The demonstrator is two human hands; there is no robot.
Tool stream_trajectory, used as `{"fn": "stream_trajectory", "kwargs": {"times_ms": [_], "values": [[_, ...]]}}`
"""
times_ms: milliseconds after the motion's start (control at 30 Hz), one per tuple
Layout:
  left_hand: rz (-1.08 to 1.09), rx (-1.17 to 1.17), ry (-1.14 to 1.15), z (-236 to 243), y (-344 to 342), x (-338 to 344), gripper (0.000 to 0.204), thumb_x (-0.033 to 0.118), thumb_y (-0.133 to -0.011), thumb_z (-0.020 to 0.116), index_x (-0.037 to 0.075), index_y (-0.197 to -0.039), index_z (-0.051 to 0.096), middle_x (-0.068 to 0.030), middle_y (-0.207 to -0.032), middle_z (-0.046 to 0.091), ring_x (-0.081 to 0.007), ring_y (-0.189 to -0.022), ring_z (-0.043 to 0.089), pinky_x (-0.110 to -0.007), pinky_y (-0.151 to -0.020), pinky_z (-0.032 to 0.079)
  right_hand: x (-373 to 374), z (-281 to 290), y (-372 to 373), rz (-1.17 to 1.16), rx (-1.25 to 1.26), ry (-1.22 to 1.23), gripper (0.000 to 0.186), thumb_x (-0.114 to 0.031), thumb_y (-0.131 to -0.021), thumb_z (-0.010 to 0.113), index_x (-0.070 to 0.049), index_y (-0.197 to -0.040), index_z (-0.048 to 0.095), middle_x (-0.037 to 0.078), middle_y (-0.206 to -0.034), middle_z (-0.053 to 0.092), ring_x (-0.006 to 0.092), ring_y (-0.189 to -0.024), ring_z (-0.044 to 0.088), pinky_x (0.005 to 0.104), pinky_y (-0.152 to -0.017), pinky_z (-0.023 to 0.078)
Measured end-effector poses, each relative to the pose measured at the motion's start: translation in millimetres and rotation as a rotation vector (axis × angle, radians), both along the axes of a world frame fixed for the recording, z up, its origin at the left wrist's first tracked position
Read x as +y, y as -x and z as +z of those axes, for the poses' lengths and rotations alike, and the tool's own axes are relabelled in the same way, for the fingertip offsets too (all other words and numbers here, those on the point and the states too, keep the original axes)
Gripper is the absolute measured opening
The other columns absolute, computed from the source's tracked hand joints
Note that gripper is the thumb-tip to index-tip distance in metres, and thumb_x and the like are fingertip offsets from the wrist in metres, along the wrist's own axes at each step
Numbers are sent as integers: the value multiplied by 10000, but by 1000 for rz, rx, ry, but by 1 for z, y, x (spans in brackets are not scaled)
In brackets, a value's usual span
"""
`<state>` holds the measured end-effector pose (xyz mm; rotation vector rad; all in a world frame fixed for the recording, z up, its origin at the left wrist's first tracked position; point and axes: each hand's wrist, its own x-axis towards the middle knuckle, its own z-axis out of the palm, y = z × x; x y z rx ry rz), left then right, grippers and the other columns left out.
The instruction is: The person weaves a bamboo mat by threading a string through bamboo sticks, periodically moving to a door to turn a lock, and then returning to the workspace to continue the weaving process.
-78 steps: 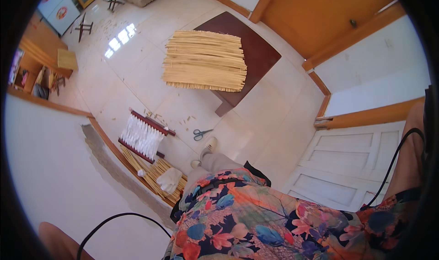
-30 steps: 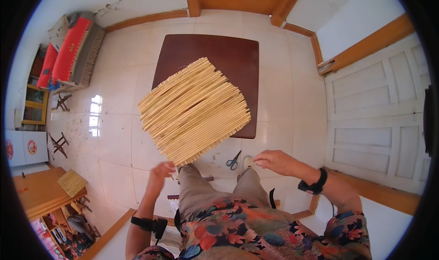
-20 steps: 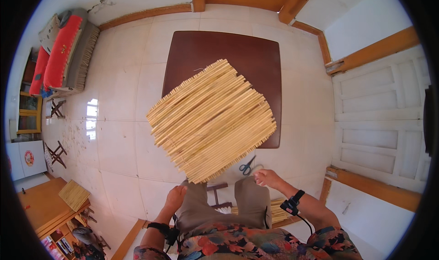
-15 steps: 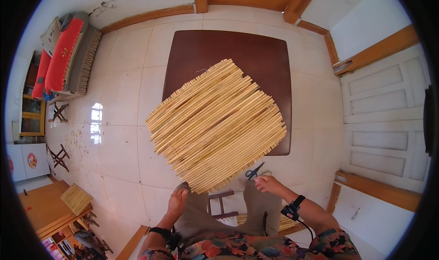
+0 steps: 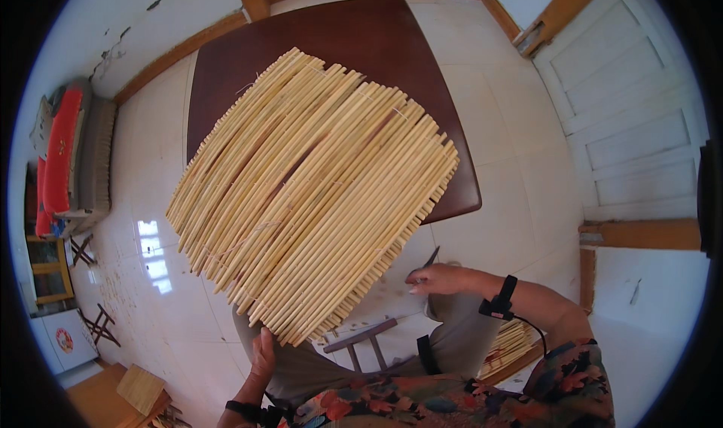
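From the first picture, where both hands were out of view, the left hand (image 5: 263,357) and right hand (image 5: 440,280) have come in. Since half a second ago, the left hand's fingertips have come up beside the stick ends of the mat (image 5: 312,202), where it juts past the near left corner of the table (image 5: 339,29); contact is unclear. The right hand, lately just short of the scissors (image 5: 432,256), now covers their handles off the table's near edge, leaving a blade showing. The view has drawn closer and tilted, so table and mat loom larger. The trousered legs (image 5: 461,338), together at first, are spread, with a dark wooden frame (image 5: 361,335) visible between them.
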<state>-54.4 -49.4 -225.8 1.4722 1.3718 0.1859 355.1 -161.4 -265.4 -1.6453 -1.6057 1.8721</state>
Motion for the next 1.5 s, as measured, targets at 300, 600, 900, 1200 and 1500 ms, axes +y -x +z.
{"fn": "stream_trajectory", "kwargs": {"times_ms": [300,600,900,1200,1500], "values": [[89,-874,485,-18,-15,-7,482,361,-925,384,-7,-1235,388,-154,-1170,509,-258,-1066,524,-412,-863,453,15,24,62,-729,492,160,550,-378,-862,515,11,-1236,409,157,-1109,517,245,-961,562,325,-754,483],[125,-900,524,-22,-32,-11,379,150,-878,507,-8,-1197,377,-148,-1147,491,-342,-1011,545,-443,-792,494,-65,62,122,-911,251,36,412,-271,-889,497,12,-1183,442,159,-1076,525,256,-918,584,344,-736,505],[65,-945,499,-36,-30,-2,300,71,-871,490,-38,-1137,405,-181,-1106,517,-349,-1017,540,-464,-831,479,-79,74,179,-986,331,-32,395,-243,-895,486,17,-1186,428,169,-1072,514,280,-929,574,368,-746,502],[126,-941,532,-16,-18,0,309,85,-862,506,-22,-1143,433,-169,-1054,568,-296,-937,591,-408,-771,511,-21,71,171,-1072,410,4,432,-299,-867,524,21,-1134,410,180,-1068,481,275,-897,567,365,-722,513],[150,-791,509,-9,-20,1,337,112,-870,509,-22,-1171,438,-147,-1091,562,-262,-938,589,-389,-787,493,21,44,149,-1277,552,-51,416,-323,-852,554,-15,-1105,437,137,-1047,492,272,-906,558,389,-745,487]]}}
